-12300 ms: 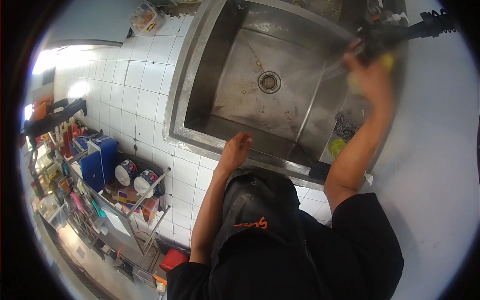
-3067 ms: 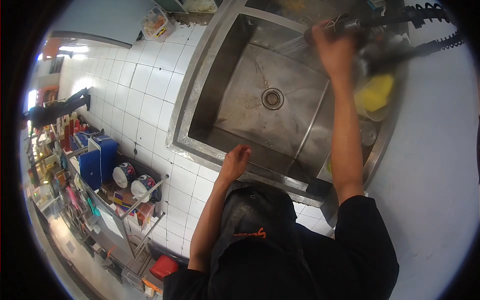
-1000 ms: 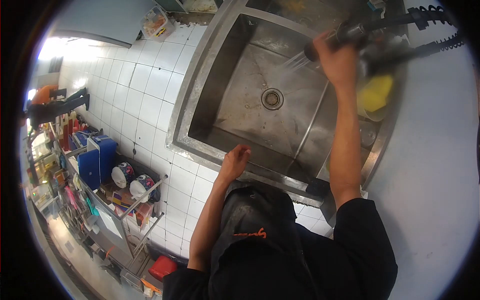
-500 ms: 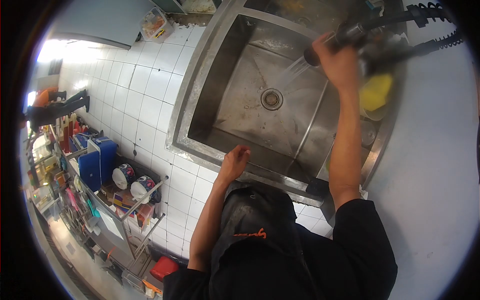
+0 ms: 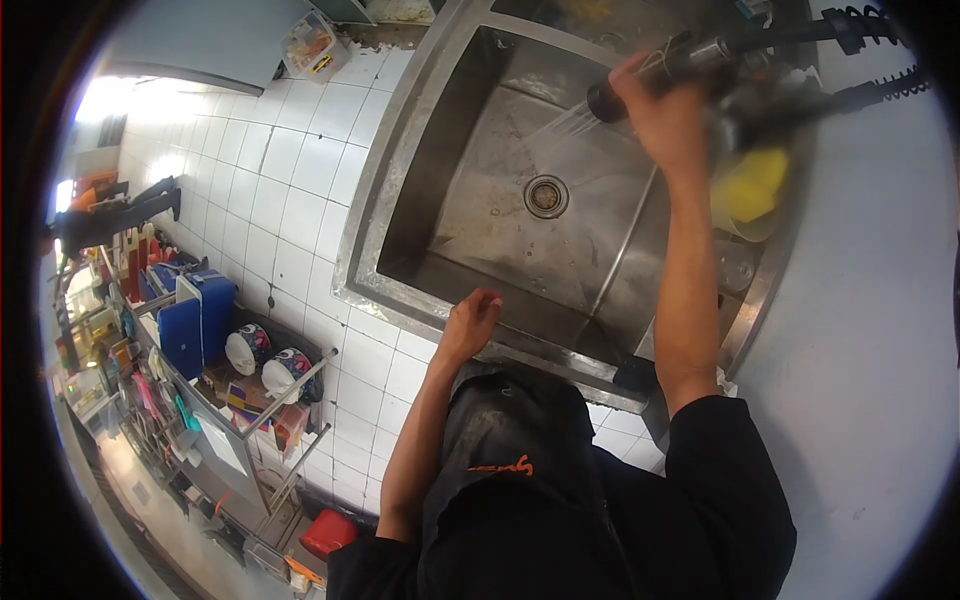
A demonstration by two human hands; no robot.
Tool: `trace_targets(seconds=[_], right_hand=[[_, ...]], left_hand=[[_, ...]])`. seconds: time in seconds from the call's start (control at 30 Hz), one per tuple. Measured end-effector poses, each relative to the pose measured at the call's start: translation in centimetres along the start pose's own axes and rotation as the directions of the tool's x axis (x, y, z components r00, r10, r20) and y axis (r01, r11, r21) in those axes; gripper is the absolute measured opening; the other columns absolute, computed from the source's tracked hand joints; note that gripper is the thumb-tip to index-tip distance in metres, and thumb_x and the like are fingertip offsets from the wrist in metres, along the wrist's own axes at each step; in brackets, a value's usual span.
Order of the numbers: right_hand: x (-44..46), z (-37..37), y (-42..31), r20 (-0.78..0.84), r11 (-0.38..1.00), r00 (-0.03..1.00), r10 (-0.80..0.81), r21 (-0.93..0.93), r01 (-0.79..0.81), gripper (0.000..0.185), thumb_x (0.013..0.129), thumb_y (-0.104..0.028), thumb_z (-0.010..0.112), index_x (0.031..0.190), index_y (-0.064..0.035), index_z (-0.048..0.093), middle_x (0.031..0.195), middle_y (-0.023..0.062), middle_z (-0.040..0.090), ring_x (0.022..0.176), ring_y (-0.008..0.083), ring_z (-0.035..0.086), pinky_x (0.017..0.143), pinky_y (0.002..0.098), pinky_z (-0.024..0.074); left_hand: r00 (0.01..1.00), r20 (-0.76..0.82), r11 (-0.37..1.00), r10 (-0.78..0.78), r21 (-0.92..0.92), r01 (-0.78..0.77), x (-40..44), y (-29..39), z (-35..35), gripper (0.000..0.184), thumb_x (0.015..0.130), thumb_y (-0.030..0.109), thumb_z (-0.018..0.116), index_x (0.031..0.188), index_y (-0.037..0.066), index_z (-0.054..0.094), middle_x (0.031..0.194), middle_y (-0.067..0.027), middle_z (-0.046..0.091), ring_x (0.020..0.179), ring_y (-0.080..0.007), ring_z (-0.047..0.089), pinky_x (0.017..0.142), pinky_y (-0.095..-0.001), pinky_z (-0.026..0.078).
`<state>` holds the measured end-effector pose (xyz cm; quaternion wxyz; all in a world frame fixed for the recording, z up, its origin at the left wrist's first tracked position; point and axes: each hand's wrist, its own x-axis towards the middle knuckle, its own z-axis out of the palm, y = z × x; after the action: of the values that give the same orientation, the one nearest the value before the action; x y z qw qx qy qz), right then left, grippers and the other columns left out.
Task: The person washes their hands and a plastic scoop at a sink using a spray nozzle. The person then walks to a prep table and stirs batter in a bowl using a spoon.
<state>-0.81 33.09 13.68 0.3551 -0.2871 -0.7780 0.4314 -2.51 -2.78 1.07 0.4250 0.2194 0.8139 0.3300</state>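
Water sprays from a black spray nozzle [image 5: 608, 102] into the steel sink basin [image 5: 500, 170]. My right hand [image 5: 662, 115] is wrapped round this nozzle, above the basin's far right side. The round drain [image 5: 546, 197] lies in the basin floor, with small bits of debris around it. My left hand [image 5: 474, 322] is at the near rim of the sink [image 5: 400, 297], its fingers curled together, and nothing can be made out in them. To the right of my right forearm is a yellow object [image 5: 752, 186] in a pale container.
Spring-coiled hoses [image 5: 855, 30] reach in from the upper right. A plastic box [image 5: 312, 48] stands at the upper left. On the left are a rack with blue cases [image 5: 208, 312] and patterned tubs [image 5: 287, 370], a red container [image 5: 327, 533], and a person in dark trousers [image 5: 120, 212].
My right hand and the nozzle have shifted slightly left and tilted, and the spray now falls further up the basin, away from the drain. My left hand has stayed at the rim.
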Motion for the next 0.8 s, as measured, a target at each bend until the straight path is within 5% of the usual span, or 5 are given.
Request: trace_targets(seconds=[0.8], right_hand=[[-0.9,-0.9,-0.2,0.068,0.996,0.994,0.087,0.010,-0.088,0.021,0.081,-0.022,0.072,0.087,-0.0029,0.065,0.072,0.0040,0.065,0.069,0.0126,0.062,0.067,0.0297,0.0486]], left_hand=[[1.000,-0.010,1.000,0.010,0.002,-0.010,0.0,0.0,-0.2,0.028,0.093,0.025,0.060,0.107,0.002,0.064,0.088,-0.0195,0.069,0.086,-0.0318,0.069,0.075,-0.0385,0.052]])
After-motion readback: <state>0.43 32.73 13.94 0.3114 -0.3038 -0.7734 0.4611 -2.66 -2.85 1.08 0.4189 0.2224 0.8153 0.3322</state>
